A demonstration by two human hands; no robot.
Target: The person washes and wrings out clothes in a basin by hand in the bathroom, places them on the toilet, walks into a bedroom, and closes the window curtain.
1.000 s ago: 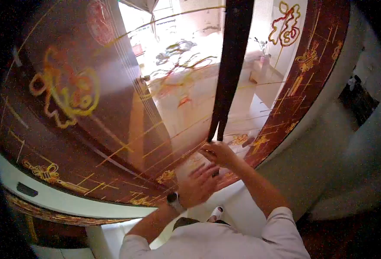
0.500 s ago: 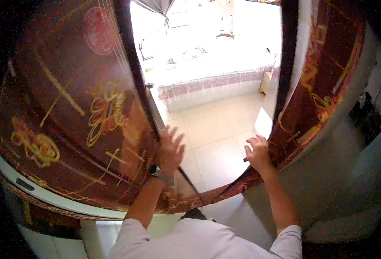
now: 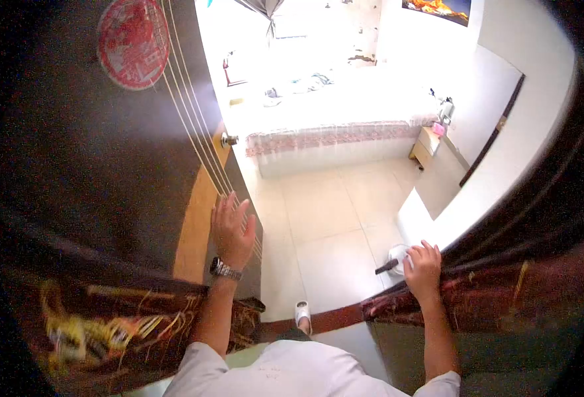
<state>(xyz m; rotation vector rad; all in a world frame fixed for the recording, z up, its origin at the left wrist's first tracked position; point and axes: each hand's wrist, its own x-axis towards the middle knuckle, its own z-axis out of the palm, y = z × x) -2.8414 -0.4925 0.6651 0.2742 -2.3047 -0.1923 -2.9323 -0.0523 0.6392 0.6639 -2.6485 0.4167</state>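
My left hand, with a metal-band watch on its wrist, has its fingers spread and holds nothing. It is in front of the dark door, near its free edge. The left half of a dark red patterned door curtain hangs around my left forearm. Over on the right, my right hand is open, fingers apart, beside the right curtain half. Just past its fingers is a round white object with a dark handle, partly hidden; I cannot tell whether they touch.
One white shoe is at the doorway's threshold. Beyond lies a tiled floor with a bed and a small wooden nightstand. A door knob sticks out from the door's edge.
The two curtain halves have parted further to the sides, uncovering the door and more of the room. My hands have moved further apart, and a shoe has come into view at the threshold.
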